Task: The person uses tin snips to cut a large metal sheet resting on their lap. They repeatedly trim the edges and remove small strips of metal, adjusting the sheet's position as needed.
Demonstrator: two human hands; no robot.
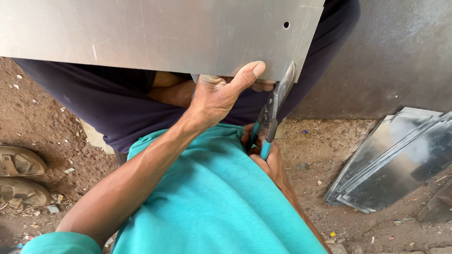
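Left hand [217, 96] grips one metal sheet [155, 33] | right hand [267, 157] holds one snips [273, 110] (teal-handled) | two sandals [19, 176]

Ground [42, 108]: bare reddish-brown dirt, littered with small pale chips and scraps. Pair of worn sandals [19, 176] at far left edge, lying side by side, dusty. Stack of cut metal sheets [400, 160] at right, lying flat on the ground, edges fanned, surfaces reflective. Grey wall [405, 51] behind the stack, scuffed and smudged. Pale flat block [96, 138] near centre left, partly hidden under dark cloth. Small blue and yellow bits lie in the dirt near the stack.
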